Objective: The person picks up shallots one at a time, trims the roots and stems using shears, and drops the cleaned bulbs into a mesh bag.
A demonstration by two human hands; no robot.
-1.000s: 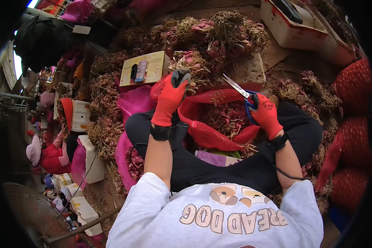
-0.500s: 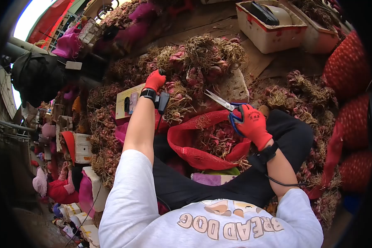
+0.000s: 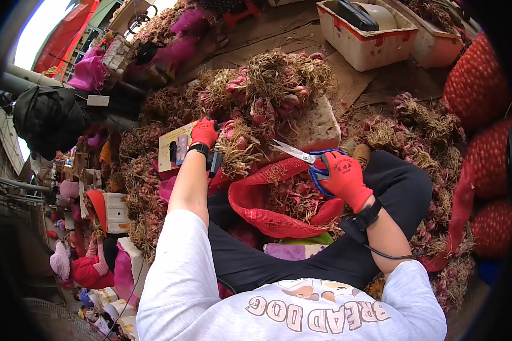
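Note:
My right hand (image 3: 345,179), in a red glove, is closed on the blue handles of a pair of scissors (image 3: 294,151). The silver blades are slightly apart and point left, above the far rim of a red mesh bag (image 3: 256,215) between my legs. Small pinkish shallots (image 3: 301,196) and dry bits lie in the bag. My left hand (image 3: 205,132), in a red glove with dark fingertips, has its fingers curled beside a bunch of shallots (image 3: 236,149) with dry straw-like tops. What those fingers hold, if anything, is hidden. A larger shallot heap (image 3: 273,79) lies beyond.
A pale block (image 3: 318,128) stands behind the bag. A yellow board (image 3: 168,149) carrying small devices lies by my left wrist. Foam boxes (image 3: 370,42) stand at the back right, and full red mesh sacks (image 3: 477,85) line the right side. Another person (image 3: 88,264) sits far left.
My left hand has come back toward me and slightly left, along the shallot bunch. My right hand, with the scissors, has shifted a little left and down. The view has tilted slightly.

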